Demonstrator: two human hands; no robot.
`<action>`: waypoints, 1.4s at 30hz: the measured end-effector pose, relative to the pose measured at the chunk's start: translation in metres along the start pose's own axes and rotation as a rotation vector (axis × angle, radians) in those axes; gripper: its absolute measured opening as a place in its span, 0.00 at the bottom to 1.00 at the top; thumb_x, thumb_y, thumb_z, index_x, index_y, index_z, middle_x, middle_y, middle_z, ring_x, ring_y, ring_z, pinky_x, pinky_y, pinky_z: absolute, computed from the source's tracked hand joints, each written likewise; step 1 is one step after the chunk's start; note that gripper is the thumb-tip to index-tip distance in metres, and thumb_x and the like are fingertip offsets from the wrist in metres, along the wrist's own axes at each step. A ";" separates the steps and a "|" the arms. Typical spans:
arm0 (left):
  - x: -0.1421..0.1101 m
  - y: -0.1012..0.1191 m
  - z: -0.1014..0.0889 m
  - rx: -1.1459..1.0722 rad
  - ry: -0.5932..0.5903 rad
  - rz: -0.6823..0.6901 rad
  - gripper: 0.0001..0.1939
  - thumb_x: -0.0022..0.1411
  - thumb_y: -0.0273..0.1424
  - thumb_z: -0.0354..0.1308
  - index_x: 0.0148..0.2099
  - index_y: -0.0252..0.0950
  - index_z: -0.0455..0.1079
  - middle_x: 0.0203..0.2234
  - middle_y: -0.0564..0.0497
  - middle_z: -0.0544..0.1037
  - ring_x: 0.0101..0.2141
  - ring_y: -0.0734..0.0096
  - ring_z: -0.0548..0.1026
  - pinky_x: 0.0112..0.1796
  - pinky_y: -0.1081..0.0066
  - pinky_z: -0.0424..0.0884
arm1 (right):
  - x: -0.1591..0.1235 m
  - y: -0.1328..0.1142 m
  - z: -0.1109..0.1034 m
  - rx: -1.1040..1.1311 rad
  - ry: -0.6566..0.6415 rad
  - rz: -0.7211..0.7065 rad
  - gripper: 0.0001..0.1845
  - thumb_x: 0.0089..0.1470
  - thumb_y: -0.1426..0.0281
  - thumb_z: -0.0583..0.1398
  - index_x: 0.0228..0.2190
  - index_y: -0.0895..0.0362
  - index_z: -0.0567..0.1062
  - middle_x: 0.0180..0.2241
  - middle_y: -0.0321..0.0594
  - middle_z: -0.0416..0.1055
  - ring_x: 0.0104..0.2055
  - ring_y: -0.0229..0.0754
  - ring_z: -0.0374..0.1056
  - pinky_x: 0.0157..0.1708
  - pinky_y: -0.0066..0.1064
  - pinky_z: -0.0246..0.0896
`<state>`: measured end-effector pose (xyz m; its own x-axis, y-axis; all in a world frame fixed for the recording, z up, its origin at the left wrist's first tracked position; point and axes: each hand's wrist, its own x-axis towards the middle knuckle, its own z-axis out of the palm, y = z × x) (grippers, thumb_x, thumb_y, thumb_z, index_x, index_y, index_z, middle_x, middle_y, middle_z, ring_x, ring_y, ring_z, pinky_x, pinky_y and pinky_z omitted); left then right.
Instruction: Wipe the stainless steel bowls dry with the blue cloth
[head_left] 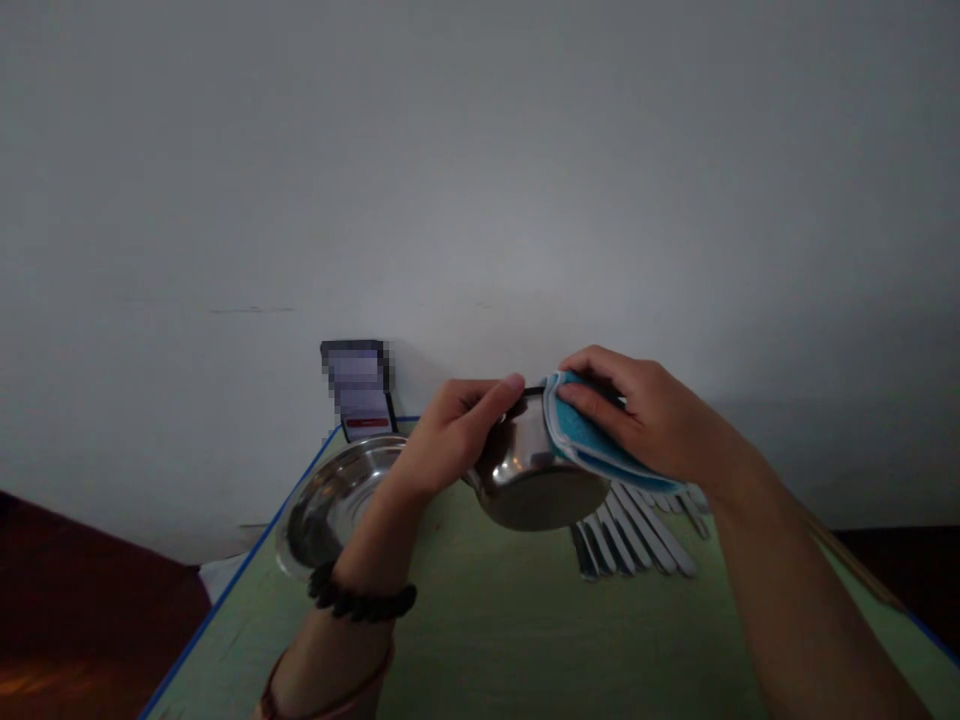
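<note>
A shiny steel bowl (551,497) is held tilted above the table, its underside partly facing me. My left hand (457,430) grips its left rim, thumb on top and the other fingers mostly hidden. In my right hand (637,410) is a folded blue cloth (592,425) with white edging, pinched over the bowl's right rim and pressed to its side. Below and to the right, several pale-handled pieces of cutlery (637,530) lie in a row; their far ends are hidden behind the bowl and cloth.
A wide steel basin (300,530) stands on the green table (540,640) at the left, partly behind my left forearm. A phone (364,390) leans against the wall (480,200) behind it. Thin wooden sticks (851,560) lie near the right edge.
</note>
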<state>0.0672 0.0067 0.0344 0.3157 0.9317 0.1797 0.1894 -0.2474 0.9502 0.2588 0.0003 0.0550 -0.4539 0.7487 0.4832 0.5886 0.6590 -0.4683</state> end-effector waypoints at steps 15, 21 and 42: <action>0.000 -0.002 0.001 0.054 -0.001 0.017 0.23 0.58 0.45 0.49 0.18 0.34 0.56 0.11 0.58 0.57 0.13 0.83 0.56 0.14 0.78 0.49 | 0.001 0.001 0.000 0.050 -0.073 0.015 0.13 0.56 0.61 0.53 0.39 0.55 0.70 0.35 0.36 0.72 0.36 0.37 0.66 0.36 0.28 0.58; 0.000 -0.006 -0.007 -0.027 0.171 0.039 0.23 0.58 0.45 0.49 0.18 0.34 0.56 0.10 0.58 0.57 0.12 0.84 0.55 0.13 0.78 0.47 | -0.006 0.014 -0.009 -0.023 0.002 0.064 0.13 0.56 0.61 0.53 0.36 0.55 0.71 0.33 0.37 0.72 0.35 0.37 0.66 0.34 0.28 0.57; -0.001 0.005 -0.003 0.121 0.004 0.022 0.24 0.59 0.45 0.47 0.19 0.34 0.55 0.10 0.59 0.57 0.13 0.84 0.56 0.13 0.80 0.50 | 0.001 0.000 0.005 0.057 -0.027 -0.027 0.13 0.56 0.61 0.53 0.37 0.57 0.70 0.33 0.35 0.71 0.35 0.34 0.65 0.36 0.26 0.57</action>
<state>0.0650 0.0051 0.0399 0.3174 0.9267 0.2010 0.2934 -0.2976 0.9085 0.2549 0.0019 0.0514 -0.4871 0.7317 0.4768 0.5371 0.6815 -0.4971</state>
